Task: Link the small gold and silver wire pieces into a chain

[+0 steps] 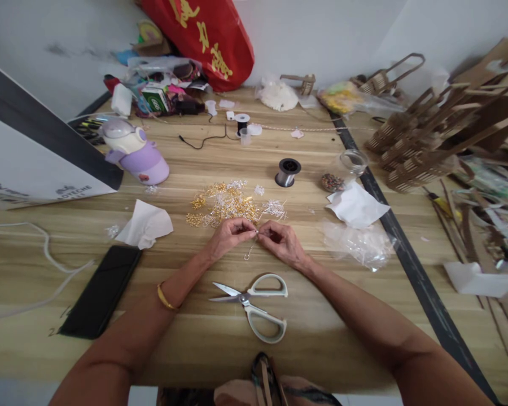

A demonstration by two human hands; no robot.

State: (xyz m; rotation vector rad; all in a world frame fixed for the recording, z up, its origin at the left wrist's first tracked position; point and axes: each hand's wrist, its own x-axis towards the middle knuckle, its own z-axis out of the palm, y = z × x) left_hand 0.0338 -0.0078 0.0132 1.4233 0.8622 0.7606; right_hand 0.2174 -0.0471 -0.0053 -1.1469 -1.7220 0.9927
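Observation:
My left hand (230,235) and my right hand (280,241) meet at the middle of the table, each closed in a fingertip pinch. Between them is a small shiny jewellery finding, too small to make out fully. A thin silver strand with a hooked end (247,255) shows just below the fingertips; whether it joins the held piece is unclear. Right behind my hands lies a pile of gold and silver jewellery findings (232,204), with a cluster of silver pins (275,209) beside it. Nearer to me, white-handled scissors (248,299) lie with their blades spread.
A wire spool (288,171) stands behind the pile, and a glass jar of beads (342,171) lies tipped to its right. Crumpled plastic (359,245) and white paper (358,204) are at right. A black phone (103,293), tissue (145,224) and purple bottle (139,155) are at left.

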